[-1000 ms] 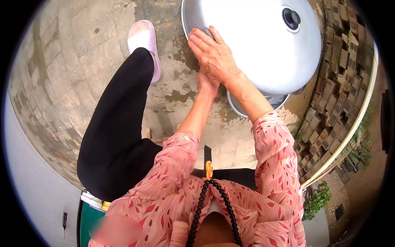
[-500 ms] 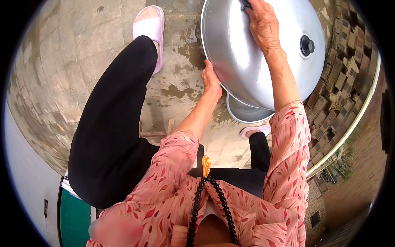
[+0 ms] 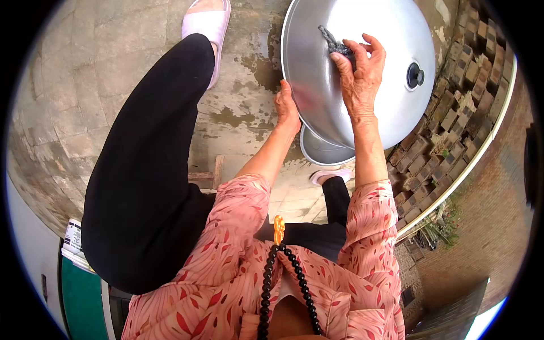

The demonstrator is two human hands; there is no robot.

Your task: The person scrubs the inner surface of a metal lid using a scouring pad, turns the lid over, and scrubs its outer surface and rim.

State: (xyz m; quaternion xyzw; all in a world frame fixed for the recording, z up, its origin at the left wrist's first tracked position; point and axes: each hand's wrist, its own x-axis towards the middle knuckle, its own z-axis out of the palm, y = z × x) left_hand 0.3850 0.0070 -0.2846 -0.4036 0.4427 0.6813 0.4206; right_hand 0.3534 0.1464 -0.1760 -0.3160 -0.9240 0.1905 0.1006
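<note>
A large silver metal lid with a black knob stands tilted over a metal basin. My left hand is closed on the lid's near left rim, its thumb up along the edge and its other fingers hidden behind. On the lid's domed face, my right hand pinches a dark grey scrubbing cloth between thumb and fingers, with the cloth's end sticking out to the upper left.
Stacked bricks line the right side beside a pale curved edge. Wet patches mark the paved floor. A small wooden piece lies by my left knee. My feet wear pale slippers. A white bucket is at lower left.
The hands were together at the lid's left edge. My left hand then took the rim, and my right hand moved onto the face with the cloth, lately lower. The lid has tilted, exposing more metal.
</note>
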